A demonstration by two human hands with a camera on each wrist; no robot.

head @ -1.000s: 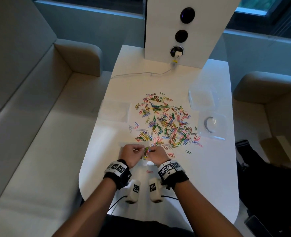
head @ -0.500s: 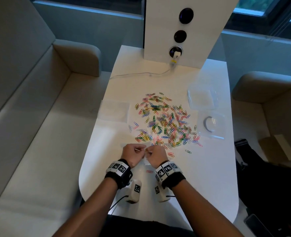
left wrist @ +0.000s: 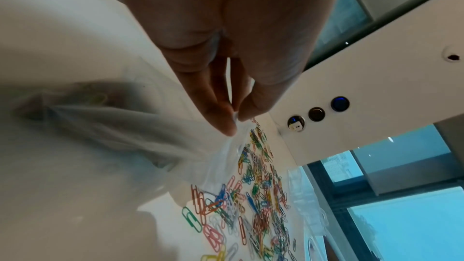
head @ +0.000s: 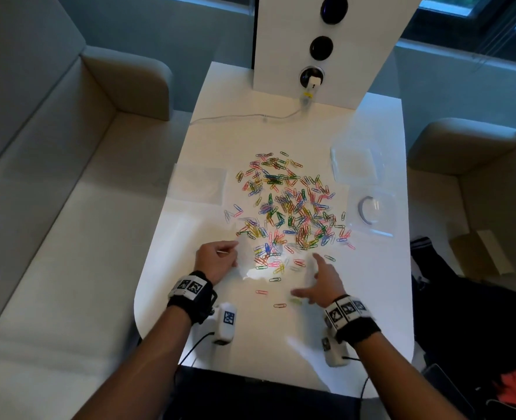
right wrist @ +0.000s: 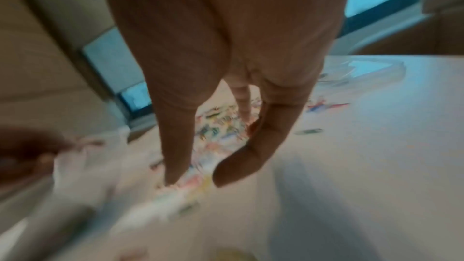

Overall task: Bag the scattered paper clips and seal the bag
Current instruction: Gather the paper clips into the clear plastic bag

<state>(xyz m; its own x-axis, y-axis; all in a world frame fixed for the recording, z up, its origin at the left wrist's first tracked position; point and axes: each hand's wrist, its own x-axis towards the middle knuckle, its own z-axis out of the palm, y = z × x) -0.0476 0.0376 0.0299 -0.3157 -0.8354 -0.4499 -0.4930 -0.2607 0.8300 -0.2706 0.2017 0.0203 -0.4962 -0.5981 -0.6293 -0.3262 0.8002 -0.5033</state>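
Left hand [head: 217,262] pinches the clear bag [left wrist: 220,158] by one edge at the near side of the paper clips [head: 290,207] on the table [head: 371,298]. Right hand [head: 323,283] released, fingers spread, holding nothing. Risk: single-edge hold lets the mouth sag and clips spill.

right hand [head: 321,283] released bag [head: 247,262] (fingers spread), clips [head: 268,262] spilled

Clear plastic bag [left wrist: 140,126], glossy table [head: 281,344]
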